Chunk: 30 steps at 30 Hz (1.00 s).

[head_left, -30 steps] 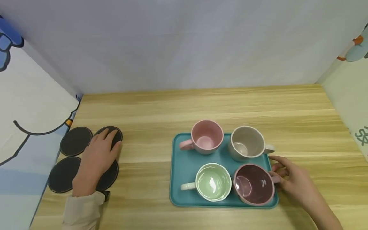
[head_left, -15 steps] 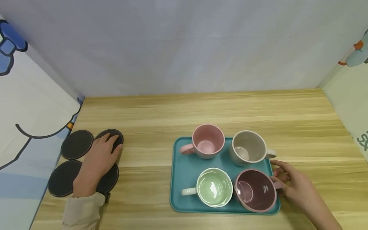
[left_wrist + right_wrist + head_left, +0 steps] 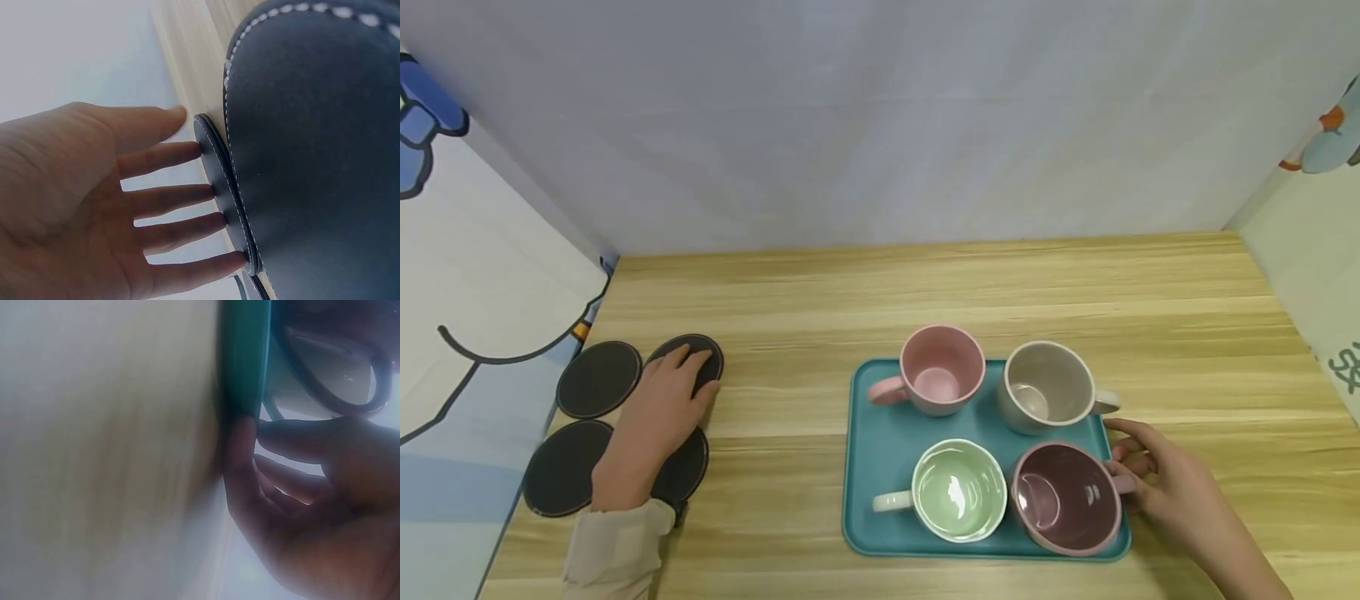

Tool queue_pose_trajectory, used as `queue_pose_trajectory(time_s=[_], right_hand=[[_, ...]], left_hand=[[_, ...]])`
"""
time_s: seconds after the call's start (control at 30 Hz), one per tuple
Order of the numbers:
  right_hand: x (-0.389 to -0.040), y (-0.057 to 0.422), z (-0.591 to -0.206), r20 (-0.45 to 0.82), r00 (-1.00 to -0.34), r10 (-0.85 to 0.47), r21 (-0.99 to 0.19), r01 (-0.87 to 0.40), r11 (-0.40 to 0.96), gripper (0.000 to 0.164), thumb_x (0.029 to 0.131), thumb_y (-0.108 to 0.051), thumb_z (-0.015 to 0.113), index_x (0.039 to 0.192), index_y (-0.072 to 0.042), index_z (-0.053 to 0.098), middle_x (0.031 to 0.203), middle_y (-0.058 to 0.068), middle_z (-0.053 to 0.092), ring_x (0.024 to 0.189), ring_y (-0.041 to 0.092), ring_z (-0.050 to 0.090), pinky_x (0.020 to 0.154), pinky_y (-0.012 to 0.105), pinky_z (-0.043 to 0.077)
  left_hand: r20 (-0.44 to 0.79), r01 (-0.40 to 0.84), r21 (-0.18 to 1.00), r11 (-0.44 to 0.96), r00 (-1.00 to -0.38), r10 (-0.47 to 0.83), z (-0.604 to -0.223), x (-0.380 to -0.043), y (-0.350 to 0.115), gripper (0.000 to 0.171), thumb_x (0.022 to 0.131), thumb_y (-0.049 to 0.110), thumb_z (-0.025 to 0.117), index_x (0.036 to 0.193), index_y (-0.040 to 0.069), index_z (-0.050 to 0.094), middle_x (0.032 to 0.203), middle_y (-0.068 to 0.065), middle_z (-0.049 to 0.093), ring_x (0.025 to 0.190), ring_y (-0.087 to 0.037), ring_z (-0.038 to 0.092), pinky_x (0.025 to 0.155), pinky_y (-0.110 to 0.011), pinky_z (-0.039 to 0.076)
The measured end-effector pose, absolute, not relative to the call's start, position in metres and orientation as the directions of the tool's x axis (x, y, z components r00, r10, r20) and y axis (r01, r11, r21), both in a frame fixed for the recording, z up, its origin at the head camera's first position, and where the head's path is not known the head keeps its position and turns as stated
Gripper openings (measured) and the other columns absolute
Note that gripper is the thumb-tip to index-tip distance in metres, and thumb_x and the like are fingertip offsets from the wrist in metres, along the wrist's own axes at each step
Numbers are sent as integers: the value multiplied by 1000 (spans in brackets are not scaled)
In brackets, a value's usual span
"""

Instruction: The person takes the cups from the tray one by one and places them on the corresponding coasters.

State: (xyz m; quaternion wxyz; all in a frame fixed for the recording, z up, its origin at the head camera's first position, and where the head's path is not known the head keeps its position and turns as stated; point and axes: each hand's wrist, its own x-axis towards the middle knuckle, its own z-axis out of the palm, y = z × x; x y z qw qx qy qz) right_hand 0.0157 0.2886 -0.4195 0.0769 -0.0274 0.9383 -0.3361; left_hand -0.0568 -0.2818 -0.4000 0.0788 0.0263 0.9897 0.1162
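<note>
My left hand [image 3: 655, 417] lies with straight, spread fingers over the black round coasters at the left of the table. In the left wrist view its fingertips touch the far coaster [image 3: 215, 172], while a nearer white-stitched coaster [image 3: 312, 137] looms large. At the right, my right hand [image 3: 1180, 483] pinches the edge of the teal tray [image 3: 872, 442] between thumb and index finger. On the tray stand a pink mug [image 3: 942, 383], a beige mug [image 3: 1045, 387], a pale green cup [image 3: 958, 492] and a dark mauve mug [image 3: 1067, 500], whose handle overlaps the right hand.
Two more black coasters, a back one [image 3: 598, 379] and a front one [image 3: 568, 467], lie left of my left hand. The wooden table [image 3: 775, 333] ends at a pale backdrop [image 3: 880, 125], with printed cloth panels at both sides.
The whole view has shifted slightly, so the table and tray sit a little lower in it. Both hands keep their places on the coaster and the tray edge.
</note>
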Motion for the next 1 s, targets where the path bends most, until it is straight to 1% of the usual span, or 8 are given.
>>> queue_pose_trajectory(time_s=[0.13, 0.23, 0.67, 0.77, 0.87, 0.93, 1.0], right_hand=[[16, 289, -419, -150, -983, -102, -634, 17, 773, 54, 90, 2, 76, 141, -2, 58, 106, 13, 70, 77, -10, 59, 58, 23, 57], [16, 289, -419, -142, -984, -105, -639, 10, 769, 54, 90, 3, 76, 141, -2, 58, 106, 13, 70, 77, -10, 59, 58, 23, 57], [14, 288, -418, -150, -982, -111, -639, 10, 769, 54, 91, 2, 75, 141, -3, 57, 107, 13, 70, 78, -10, 58, 59, 23, 57], [14, 288, -417, -159, -981, -111, -635, 16, 772, 54, 91, 1, 75, 142, -3, 57, 107, 12, 70, 78, -10, 58, 59, 23, 56], [14, 288, -417, -165, -980, -110, -631, 20, 775, 54, 92, 1, 75, 142, -2, 56, 106, 12, 69, 78, -10, 58, 60, 22, 56], [14, 288, -417, -169, -980, -108, -633, 24, 773, 54, 92, 2, 75, 142, -2, 56, 106, 12, 69, 78, -9, 58, 60, 23, 56], [14, 288, -417, -171, -980, -105, -637, 28, 770, 54, 92, 2, 75, 142, -1, 56, 106, 12, 69, 78, -9, 58, 59, 23, 56]], left_hand=[[-128, 46, 222, 974, -989, 76, -402, -59, -282, 52, 105, 17, 62, 149, -6, 50, 155, -39, 39, 140, -61, 38, 115, -73, 34], [-114, 57, 223, 973, -990, 84, -402, -61, -282, 51, 103, 14, 64, 149, -5, 51, 155, -38, 39, 140, -61, 38, 115, -72, 34], [-92, 90, 231, 969, -989, 114, -402, -69, -281, 51, 102, 14, 65, 149, -2, 52, 156, -36, 41, 141, -59, 39, 114, -73, 35], [-100, 56, 226, 972, -992, 80, -402, -69, -281, 54, 103, 18, 65, 151, -2, 49, 156, -37, 39, 140, -60, 38, 108, -77, 38], [-115, -24, 232, 972, -993, 3, -403, -69, -284, 64, 104, 26, 66, 155, -3, 42, 156, -40, 34, 138, -65, 35, 97, -81, 40], [-124, -81, 239, 968, -991, -52, -403, -68, -287, 72, 103, 32, 66, 157, -6, 36, 155, -45, 30, 135, -70, 32, 93, -83, 40], [-142, -126, 245, 961, -986, -93, -403, -67, -289, 79, 103, 37, 66, 157, -9, 31, 153, -49, 26, 131, -73, 32, 91, -83, 40]])
